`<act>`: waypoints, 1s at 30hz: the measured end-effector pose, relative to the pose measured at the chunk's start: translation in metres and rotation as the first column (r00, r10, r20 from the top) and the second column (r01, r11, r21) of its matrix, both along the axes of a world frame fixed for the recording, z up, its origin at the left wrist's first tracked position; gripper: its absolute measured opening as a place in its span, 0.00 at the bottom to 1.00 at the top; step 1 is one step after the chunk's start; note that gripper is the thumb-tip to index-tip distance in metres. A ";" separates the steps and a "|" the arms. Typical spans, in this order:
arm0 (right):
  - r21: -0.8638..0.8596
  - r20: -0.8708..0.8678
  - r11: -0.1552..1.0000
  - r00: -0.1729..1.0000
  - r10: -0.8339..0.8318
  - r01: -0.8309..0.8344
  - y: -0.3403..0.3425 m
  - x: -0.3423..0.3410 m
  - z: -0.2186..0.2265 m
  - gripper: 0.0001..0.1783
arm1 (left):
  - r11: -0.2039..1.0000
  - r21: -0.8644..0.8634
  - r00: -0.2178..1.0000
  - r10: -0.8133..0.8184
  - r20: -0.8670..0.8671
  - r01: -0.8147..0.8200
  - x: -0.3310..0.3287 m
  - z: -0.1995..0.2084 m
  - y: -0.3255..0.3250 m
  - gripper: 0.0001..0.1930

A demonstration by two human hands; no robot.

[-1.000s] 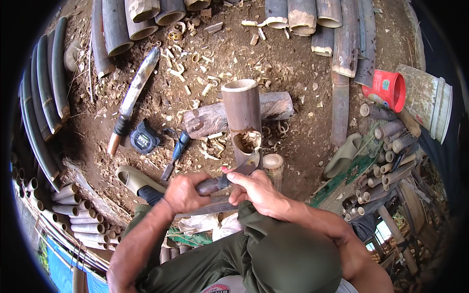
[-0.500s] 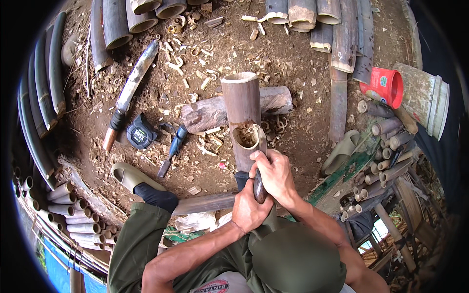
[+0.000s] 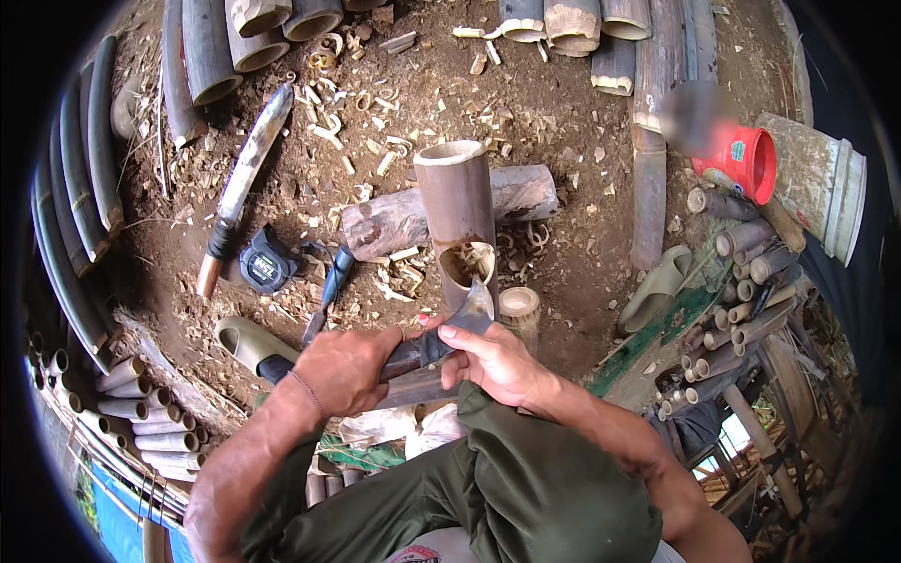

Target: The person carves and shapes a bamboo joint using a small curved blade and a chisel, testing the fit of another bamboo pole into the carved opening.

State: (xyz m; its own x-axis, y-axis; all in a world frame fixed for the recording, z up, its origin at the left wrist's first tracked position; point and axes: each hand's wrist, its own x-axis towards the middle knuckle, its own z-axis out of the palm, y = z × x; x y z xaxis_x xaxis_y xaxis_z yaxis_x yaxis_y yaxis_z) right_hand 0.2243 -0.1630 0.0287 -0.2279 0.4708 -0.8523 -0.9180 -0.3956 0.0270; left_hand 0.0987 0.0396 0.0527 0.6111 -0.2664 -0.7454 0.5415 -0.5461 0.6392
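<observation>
Brown, round bamboo tube (image 3: 455, 197) rests across a pale brown log (image 3: 375, 231) before us; it looks stiff and light, likely best held by its sides. Our left hand (image 3: 347, 372) wraps the handle of a curved grey metal knife (image 3: 476, 308); our right hand (image 3: 497, 362) pinches by its blade. Its handle now points left, not toward us as before.

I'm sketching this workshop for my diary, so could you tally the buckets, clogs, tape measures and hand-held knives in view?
Red bucket and pale bucket: 2 buckets
Left clog and right clog: 2 clogs
Tape measure: 1
Held knife: 1
Total: 6
</observation>
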 end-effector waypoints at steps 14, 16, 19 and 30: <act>-0.366 0.706 0.793 0.410 0.577 -0.486 -0.011 0.019 0.002 0.14 | 0.573 -0.114 0.582 0.772 -0.256 -0.811 0.002 -0.014 -0.163 0.24; -0.407 0.702 0.787 0.393 0.594 -0.463 -0.010 0.019 -0.002 0.14 | 0.517 -0.103 0.523 0.801 -0.293 -0.850 0.013 -0.014 -0.174 0.29; -0.444 0.714 0.766 0.332 0.616 -0.465 -0.010 0.024 -0.007 0.13 | 0.495 -0.106 0.505 0.822 -0.263 -0.862 0.019 -0.022 -0.186 0.32; -0.371 0.928 0.547 -0.278 0.248 -0.751 -0.045 0.095 0.060 0.34 | 0.654 -0.546 0.795 0.605 -0.039 -0.524 0.059 -0.018 -0.173 0.52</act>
